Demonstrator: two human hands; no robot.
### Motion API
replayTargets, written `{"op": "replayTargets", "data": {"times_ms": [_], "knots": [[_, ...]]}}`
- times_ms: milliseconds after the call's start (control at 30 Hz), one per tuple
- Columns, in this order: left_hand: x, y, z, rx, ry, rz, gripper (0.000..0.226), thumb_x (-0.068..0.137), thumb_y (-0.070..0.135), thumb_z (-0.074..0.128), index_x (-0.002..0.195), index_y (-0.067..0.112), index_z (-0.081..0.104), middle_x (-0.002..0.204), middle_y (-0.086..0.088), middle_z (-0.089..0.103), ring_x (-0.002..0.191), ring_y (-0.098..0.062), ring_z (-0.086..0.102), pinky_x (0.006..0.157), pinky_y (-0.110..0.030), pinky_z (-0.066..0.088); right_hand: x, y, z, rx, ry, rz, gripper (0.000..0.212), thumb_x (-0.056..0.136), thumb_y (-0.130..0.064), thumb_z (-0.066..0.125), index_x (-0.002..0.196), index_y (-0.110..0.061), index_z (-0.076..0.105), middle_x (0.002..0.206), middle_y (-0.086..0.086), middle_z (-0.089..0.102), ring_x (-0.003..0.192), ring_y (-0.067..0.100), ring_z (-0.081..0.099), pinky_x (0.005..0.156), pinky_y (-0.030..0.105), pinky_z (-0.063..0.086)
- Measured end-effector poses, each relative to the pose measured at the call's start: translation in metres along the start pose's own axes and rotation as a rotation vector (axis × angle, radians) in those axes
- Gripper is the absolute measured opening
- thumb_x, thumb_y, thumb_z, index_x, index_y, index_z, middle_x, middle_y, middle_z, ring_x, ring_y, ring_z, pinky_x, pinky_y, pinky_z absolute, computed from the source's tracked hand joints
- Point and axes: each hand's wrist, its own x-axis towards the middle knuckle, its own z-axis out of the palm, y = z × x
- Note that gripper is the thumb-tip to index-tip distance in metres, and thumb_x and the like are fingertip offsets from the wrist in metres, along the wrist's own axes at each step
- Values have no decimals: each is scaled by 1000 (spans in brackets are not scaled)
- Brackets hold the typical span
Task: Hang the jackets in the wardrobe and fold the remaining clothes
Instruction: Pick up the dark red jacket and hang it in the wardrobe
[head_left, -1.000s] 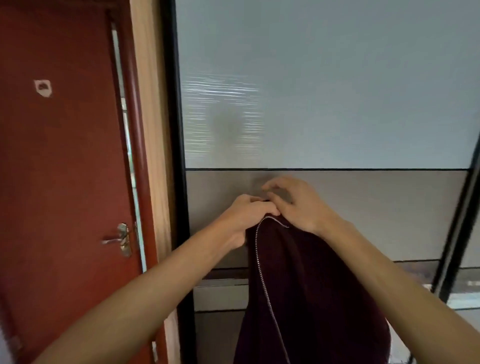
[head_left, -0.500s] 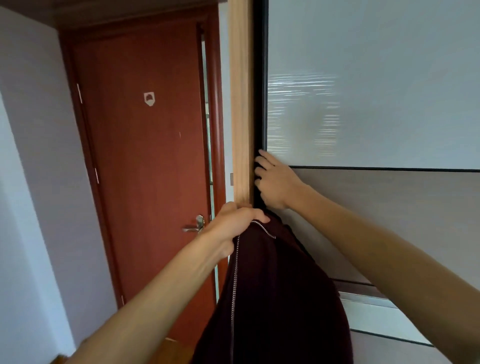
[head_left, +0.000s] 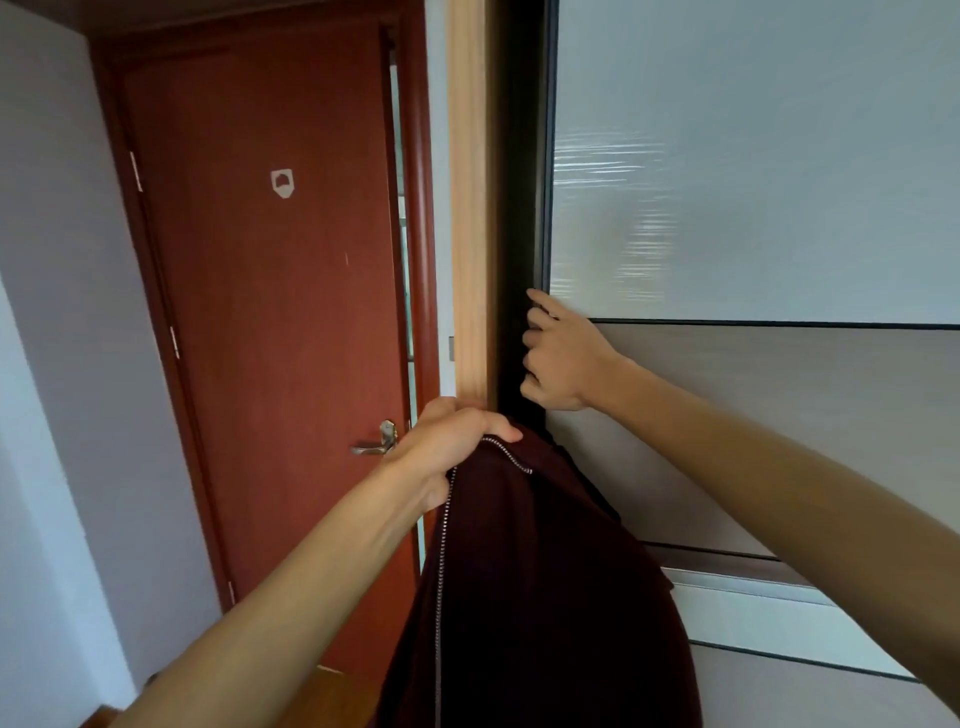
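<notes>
A dark maroon zip jacket hangs down in front of me. My left hand grips its top by the collar, next to the silver zipper. My right hand has its fingers curled round the left edge of the wardrobe's sliding door, a panel of frosted glass above and beige below. A narrow dark gap shows between that door edge and the wardrobe's light wooden side post. The wardrobe's inside is hidden.
A red-brown room door with a metal lever handle stands just left of the wardrobe. A pale wall lies farther left. A wooden surface shows at the bottom, below my left arm.
My right hand left the jacket's collar and took hold of the sliding door's left edge; the door has slid a little right, opening a gap. My view turned left.
</notes>
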Motion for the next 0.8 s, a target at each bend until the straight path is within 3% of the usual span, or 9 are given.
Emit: {"op": "replayTargets", "data": {"times_ms": [100, 167, 233, 467, 633, 800], "knots": [[2, -1, 11, -25, 9, -3, 59, 72, 4, 81, 127, 11, 61, 109, -16, 70, 95, -27, 70, 63, -29, 58, -14, 8, 6, -2, 11, 0, 56, 99, -43, 26, 105, -21, 78, 106, 3, 72, 119, 26, 51, 125, 49, 2], [-1, -1, 22, -38, -20, -5, 60, 75, 3, 79, 131, 12, 58, 108, -14, 68, 92, -24, 68, 54, -23, 54, -26, 14, 7, -21, -10, 9, 51, 100, -42, 32, 105, -20, 77, 109, 4, 72, 120, 27, 51, 125, 50, 1], [-3, -1, 34, -27, -47, -4, 58, 77, 4, 78, 132, 13, 59, 105, -12, 66, 89, -22, 64, 51, -23, 51, -40, 20, 7, -36, -31, 27, 50, 100, -42, 33, 105, -19, 77, 112, 6, 71, 121, 28, 50, 124, 51, 4], [2, -2, 81, -8, -122, -30, 65, 71, 9, 82, 131, 19, 60, 114, -13, 66, 104, -29, 63, 77, -36, 56, -89, 41, 20, -100, -175, 132, 51, 101, -46, 31, 111, -19, 74, 129, 7, 64, 132, 30, 42, 122, 49, -7], [0, 1, 120, 2, -200, -36, 63, 74, 7, 80, 132, 17, 58, 112, -11, 64, 96, -25, 62, 62, -29, 50, -127, 53, 36, -60, -243, 213, 47, 99, -45, 36, 113, -21, 74, 131, 9, 61, 136, 32, 37, 124, 50, -5], [1, -5, 157, 20, -258, -37, 62, 71, 5, 81, 128, 19, 60, 112, -12, 65, 98, -26, 65, 62, -28, 54, -165, 72, 52, -79, -284, 274, 45, 97, -45, 40, 117, -21, 73, 132, 12, 59, 140, 36, 32, 124, 53, -5]]}}
